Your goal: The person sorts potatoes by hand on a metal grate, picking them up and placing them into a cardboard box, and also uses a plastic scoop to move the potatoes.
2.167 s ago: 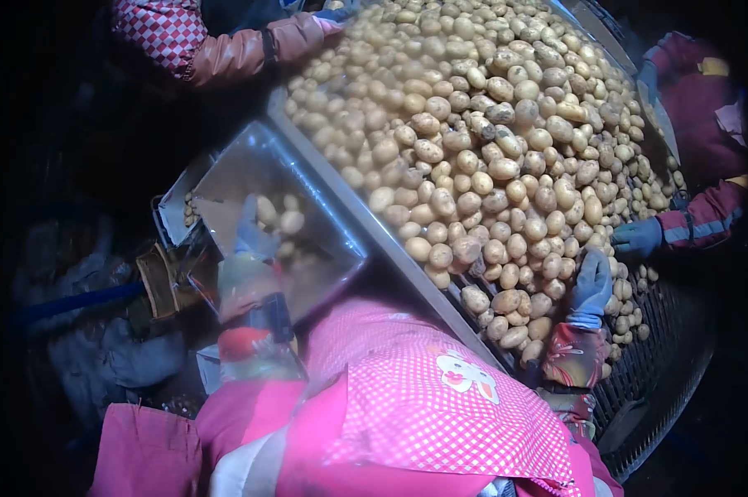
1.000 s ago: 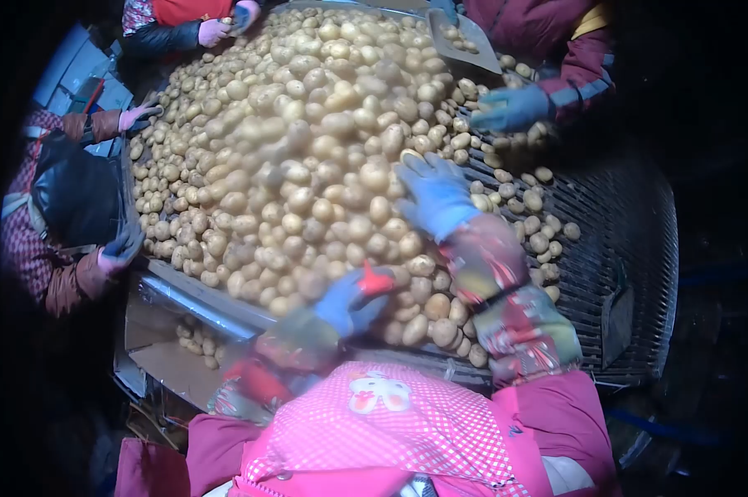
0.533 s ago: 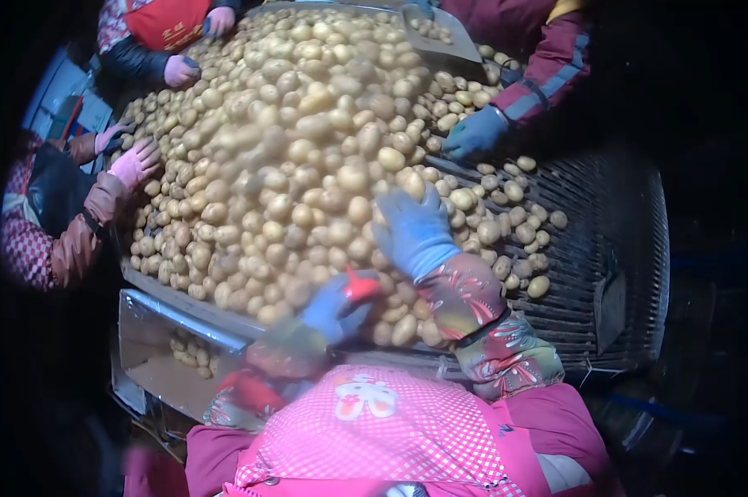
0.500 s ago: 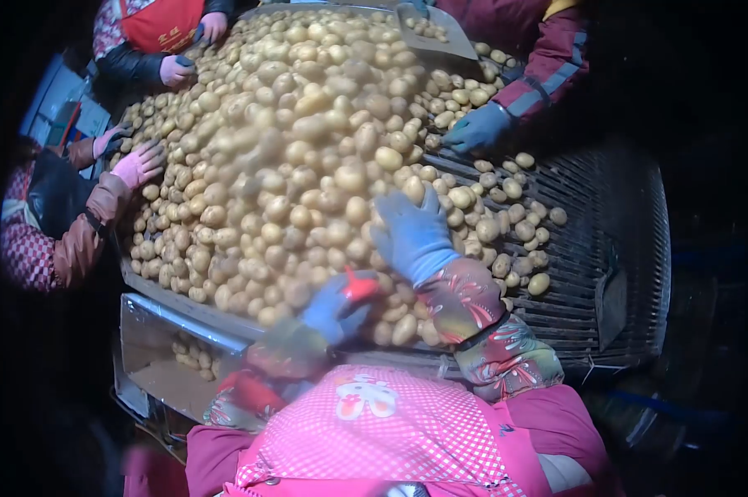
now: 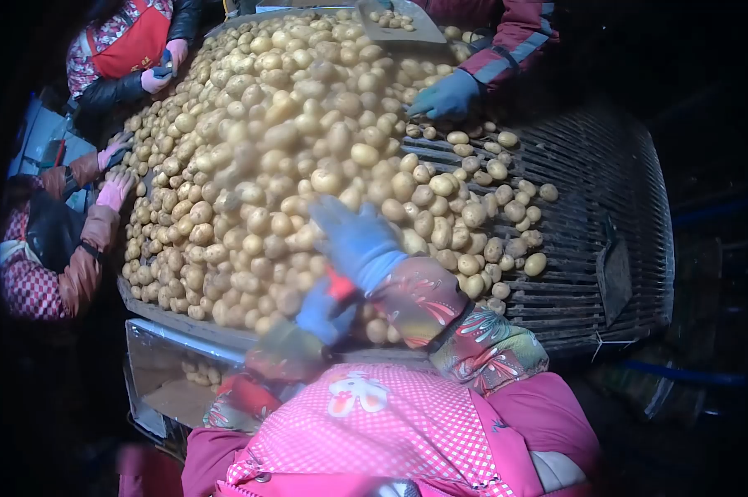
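A big heap of potatoes [image 5: 266, 166] covers the slatted table. My right hand [image 5: 353, 236], in a blue glove, lies on the heap's near side with its fingers spread, slightly blurred. Just below and left of it is my left hand [image 5: 326, 311], also blue-gloved, at the heap's near edge. A red object [image 5: 340, 284] shows at the left hand's fingers, its shape blurred, and the fingers are bent around it.
A co-worker's blue-gloved hand [image 5: 447, 95] touches potatoes at the upper right, near a metal scoop [image 5: 400, 23]. Pink-gloved hands of other people are along the left side. Bare slats [image 5: 581, 190] lie right. A box [image 5: 175, 393] with potatoes stands lower left.
My right hand has moved left across the potatoes, close to my left hand. The co-worker's blue glove has shifted left and up. At the upper left, a co-worker's pink-gloved hands have come together.
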A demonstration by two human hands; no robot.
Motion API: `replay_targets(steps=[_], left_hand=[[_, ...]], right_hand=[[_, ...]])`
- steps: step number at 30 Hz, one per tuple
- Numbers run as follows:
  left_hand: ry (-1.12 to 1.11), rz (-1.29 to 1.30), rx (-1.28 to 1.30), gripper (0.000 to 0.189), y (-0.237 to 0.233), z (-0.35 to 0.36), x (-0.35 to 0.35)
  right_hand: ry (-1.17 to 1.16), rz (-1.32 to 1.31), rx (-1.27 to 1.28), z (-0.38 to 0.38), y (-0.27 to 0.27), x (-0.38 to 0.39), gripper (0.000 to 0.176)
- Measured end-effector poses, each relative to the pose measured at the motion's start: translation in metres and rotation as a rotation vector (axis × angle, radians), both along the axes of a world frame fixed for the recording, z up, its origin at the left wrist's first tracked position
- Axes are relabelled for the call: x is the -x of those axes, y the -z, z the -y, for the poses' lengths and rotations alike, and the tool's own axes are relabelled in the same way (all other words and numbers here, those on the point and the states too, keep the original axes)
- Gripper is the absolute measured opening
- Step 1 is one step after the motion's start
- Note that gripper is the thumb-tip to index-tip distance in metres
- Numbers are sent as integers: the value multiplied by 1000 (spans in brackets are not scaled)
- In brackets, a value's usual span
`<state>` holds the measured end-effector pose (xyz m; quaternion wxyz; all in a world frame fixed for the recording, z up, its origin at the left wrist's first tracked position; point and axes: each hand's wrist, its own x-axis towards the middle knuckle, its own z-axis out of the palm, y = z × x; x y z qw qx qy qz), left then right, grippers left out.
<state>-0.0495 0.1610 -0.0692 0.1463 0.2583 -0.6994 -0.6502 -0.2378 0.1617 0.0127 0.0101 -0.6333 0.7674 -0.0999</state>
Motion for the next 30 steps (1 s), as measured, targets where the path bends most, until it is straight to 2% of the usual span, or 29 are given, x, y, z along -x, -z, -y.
replay_targets(steps=[1,3,4,5,6,8,10,13,15,16,18,21,22,23,25,26,27,29,30], left_hand=[[-77,-30,-183,38,57,-5,-19],[-41,-36,-131,45,52,-2,-23],[73,-12,102,46,-14,8,-5],[185,13,333,47,-51,14,6],[153,-46,295,49,-53,13,8],[99,-138,219,52,-52,10,7],[77,-184,142,54,-46,7,5],[93,-164,178,54,-47,10,9],[104,-95,375,52,-48,13,10],[83,-156,236,49,-51,11,9],[49,-121,187,49,-53,8,7],[-38,-111,91,49,-44,3,9],[-66,-109,48,50,-47,0,12],[-137,-219,-374,48,-52,-2,12],[-278,-430,-1226,45,-103,-4,19],[-260,-330,-1212,47,-124,-3,20],[-239,-233,-1198,50,-146,-2,21],[-212,-243,-1101,47,-130,-6,13],[-183,-272,-1113,41,-102,-7,5]], right_hand=[[-35,93,40,0,-9,-1,56],[-102,283,111,-9,-36,1,52],[-62,416,141,-15,-37,8,50],[-23,548,167,-23,-38,18,47],[14,679,191,-33,-40,31,45],[259,657,135,-71,-51,74,40],[460,384,53,-112,-42,113,49],[393,-70,-153,-135,-63,97,57],[345,-73,-137,-129,-38,102,63],[354,-54,-175,-124,-33,104,62],[384,-11,-252,-114,-41,106,56],[412,361,62,-124,-41,105,48],[459,275,126,-126,-50,89,45],[332,344,146,-123,-62,75,45],[77,477,182,-121,-78,54,46],[45,452,166,-120,-76,52,50],[114,367,49,-118,-72,53,51],[251,187,-181,-114,-53,59,52],[221,281,-93,-116,-30,61,48]])
